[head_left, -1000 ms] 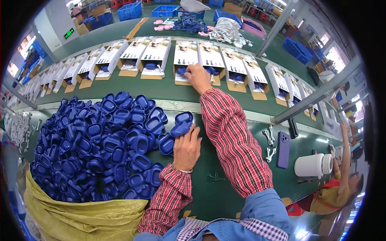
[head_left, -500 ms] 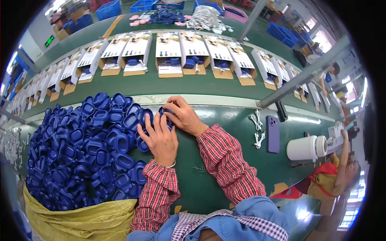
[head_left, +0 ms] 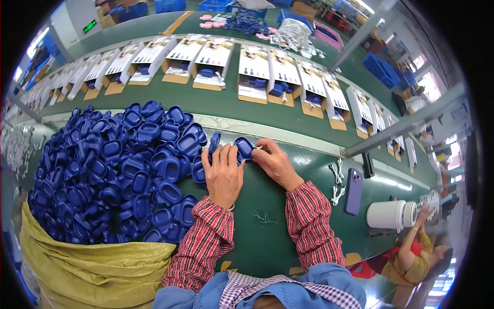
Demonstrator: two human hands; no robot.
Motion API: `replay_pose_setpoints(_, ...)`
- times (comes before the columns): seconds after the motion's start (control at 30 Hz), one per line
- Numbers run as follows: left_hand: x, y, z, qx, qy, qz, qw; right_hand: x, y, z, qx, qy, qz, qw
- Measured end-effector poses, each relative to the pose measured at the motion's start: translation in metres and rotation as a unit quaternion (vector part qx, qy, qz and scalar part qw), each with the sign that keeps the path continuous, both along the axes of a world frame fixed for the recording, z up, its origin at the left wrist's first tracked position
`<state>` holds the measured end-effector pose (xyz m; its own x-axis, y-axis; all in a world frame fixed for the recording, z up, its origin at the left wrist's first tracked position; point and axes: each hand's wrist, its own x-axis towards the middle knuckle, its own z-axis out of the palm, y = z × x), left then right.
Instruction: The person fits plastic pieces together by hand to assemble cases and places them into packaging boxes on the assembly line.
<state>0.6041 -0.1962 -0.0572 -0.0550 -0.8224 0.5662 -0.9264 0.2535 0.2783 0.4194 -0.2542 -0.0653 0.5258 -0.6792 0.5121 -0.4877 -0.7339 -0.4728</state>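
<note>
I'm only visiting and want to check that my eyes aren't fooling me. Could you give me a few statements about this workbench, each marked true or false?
1. A heap of blue pieces lies to the person's left. True.
2. The purple phone lies left of that heap. False: it lies to the right of it.
3. The right hand touches a single blue piece. True.
4. The white boxes all have their near ends shut. False: several near ends are open.
5. The yellow sheet lies along the near side of the heap. True.
</note>
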Motion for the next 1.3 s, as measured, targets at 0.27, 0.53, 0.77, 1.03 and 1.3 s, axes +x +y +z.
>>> replay_pose_setpoints(0.27,-0.008,-0.001,0.003,0.004,0.045,-0.035,0.998,0.028,-0.086,0.037,-0.023,0.013,-0.07,0.997)
replay_pose_setpoints(0.53,-0.01,-0.003,0.002,-0.003,0.081,-0.059,0.995,0.105,-0.208,0.04,-0.047,0.102,-0.097,0.989)
replay_pose_setpoints(0.77,-0.002,-0.005,0.003,-0.002,0.085,-0.033,0.996,0.105,-0.191,0.014,-0.096,-0.113,-0.11,0.983)
replay_pose_setpoints(1.03,-0.001,-0.011,-0.003,-0.043,0.115,-0.082,0.989,0.066,-0.055,-0.008,0.115,-0.208,0.026,0.971)
replay_pose_setpoints(1.3,0.001,-0.015,-0.014,-0.07,0.12,-0.19,0.972,0.047,-0.04,-0.015,0.163,-0.193,0.066,0.965)
